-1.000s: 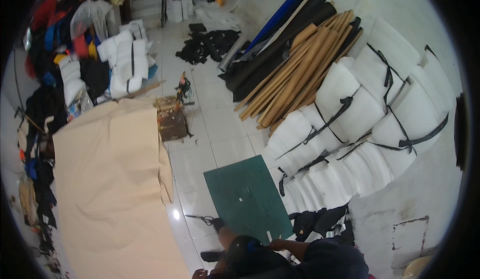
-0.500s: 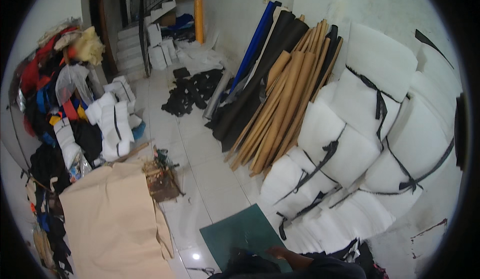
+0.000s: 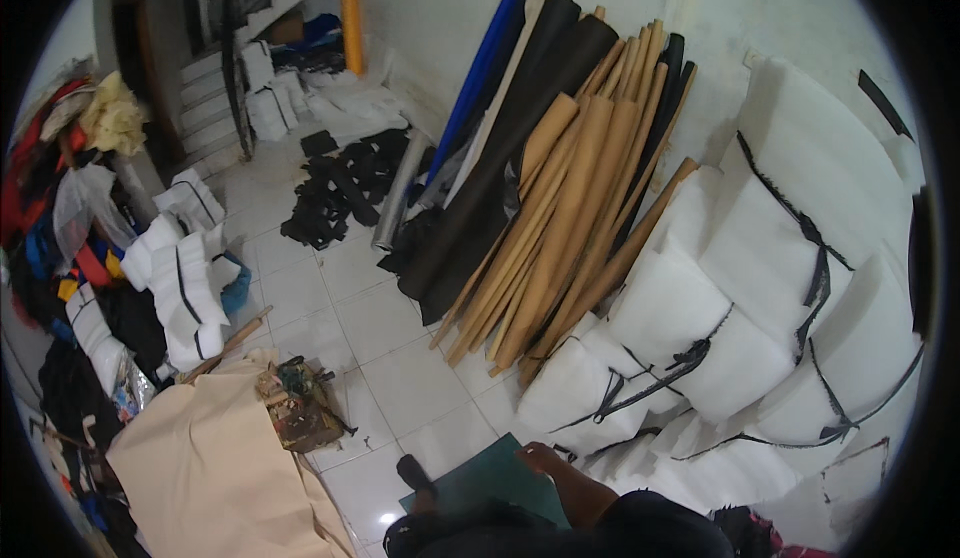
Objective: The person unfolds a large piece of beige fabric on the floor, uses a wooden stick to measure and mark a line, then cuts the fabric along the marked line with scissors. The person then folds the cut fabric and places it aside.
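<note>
1. Since the earlier frame the view tilted up: green mat [image 3: 490,478] slid to the bottom edge and more wall and stairs [image 3: 205,108] came into view.
2. Right hand [image 3: 540,455] rested on the mat's far edge, at about 6 o'clock in the view; fingers looked loosely curled over the edge, though whether they pinched it could not be told.
3. Left hand was out of view, so the right hand was the nearer one.
4. Mat lay flat on the tile floor [image 3: 400,378], spreading from the hand toward 7 o'clock; its long axis could not be told, as the near part was hidden by the person's dark clothing.
5. Tan sheet [image 3: 210,468] lay at 8 o'clock of the mat, a cluttered box of tools [image 3: 297,408] on its corner.
6. White foam bundles [image 3: 700,338] sat at 2 o'clock of the hand, near it; brown rolls [image 3: 560,218] leaned at 12 o'clock.
</note>
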Tool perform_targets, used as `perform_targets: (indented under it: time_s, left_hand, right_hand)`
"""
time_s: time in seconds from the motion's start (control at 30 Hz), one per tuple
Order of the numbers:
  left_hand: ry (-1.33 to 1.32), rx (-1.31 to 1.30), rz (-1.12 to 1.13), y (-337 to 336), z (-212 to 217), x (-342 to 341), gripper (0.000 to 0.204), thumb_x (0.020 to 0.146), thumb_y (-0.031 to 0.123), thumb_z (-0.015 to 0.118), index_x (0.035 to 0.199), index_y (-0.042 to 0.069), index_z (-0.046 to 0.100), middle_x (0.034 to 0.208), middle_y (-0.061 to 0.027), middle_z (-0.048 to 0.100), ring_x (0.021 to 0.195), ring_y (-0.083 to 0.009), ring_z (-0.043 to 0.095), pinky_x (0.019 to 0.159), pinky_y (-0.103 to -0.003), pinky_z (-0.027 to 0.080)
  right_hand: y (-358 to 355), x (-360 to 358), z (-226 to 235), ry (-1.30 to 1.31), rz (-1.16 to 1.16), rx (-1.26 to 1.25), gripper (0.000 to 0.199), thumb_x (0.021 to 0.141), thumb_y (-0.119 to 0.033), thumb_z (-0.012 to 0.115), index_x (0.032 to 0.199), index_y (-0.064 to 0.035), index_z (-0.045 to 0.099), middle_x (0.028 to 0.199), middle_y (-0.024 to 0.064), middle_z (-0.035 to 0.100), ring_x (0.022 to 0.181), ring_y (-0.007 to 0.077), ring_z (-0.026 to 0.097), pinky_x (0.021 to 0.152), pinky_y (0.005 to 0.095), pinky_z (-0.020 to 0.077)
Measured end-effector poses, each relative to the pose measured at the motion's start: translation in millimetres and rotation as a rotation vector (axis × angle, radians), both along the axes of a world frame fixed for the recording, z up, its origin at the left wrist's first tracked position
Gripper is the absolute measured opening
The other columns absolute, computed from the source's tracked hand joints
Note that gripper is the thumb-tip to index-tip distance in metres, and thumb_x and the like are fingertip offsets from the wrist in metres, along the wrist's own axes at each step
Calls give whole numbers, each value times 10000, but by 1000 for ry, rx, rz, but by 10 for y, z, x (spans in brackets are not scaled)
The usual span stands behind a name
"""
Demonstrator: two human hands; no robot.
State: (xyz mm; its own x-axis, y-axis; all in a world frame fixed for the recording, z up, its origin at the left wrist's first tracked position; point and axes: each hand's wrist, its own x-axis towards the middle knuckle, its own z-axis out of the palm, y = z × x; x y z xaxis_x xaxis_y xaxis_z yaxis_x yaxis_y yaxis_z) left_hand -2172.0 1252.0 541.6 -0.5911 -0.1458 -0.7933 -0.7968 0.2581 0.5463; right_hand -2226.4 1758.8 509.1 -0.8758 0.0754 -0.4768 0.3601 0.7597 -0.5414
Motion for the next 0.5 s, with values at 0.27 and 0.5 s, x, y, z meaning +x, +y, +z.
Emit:
perform_targets:
  time_s: [0.27, 0.5]
  left_hand:
    - [9, -63, 72, -1115, 76, -1426, 328, 917, 256, 499, 1179, 72, 572, 1049, -51, 631, 820, -163, 582, 645, -346, 474]
    - [394, -119, 338, -712, 906, -3502, 311, 908, 328, 559, 1129, 109, 555, 925, -38, 578, 762, -152, 548, 623, -294, 425]
  right_hand:
    - [44, -1413, -137, -201, -314, -41, 601, 830, -609, 583, 1135, -95, 645, 1087, 172, 663, 1002, 315, 630, 897, 409, 486]
    - [849, -3663, 379, 28, -583, -231, 469, 844, -457, 652, 1045, -33, 653, 1005, 175, 668, 1006, 299, 629, 888, 405, 479]
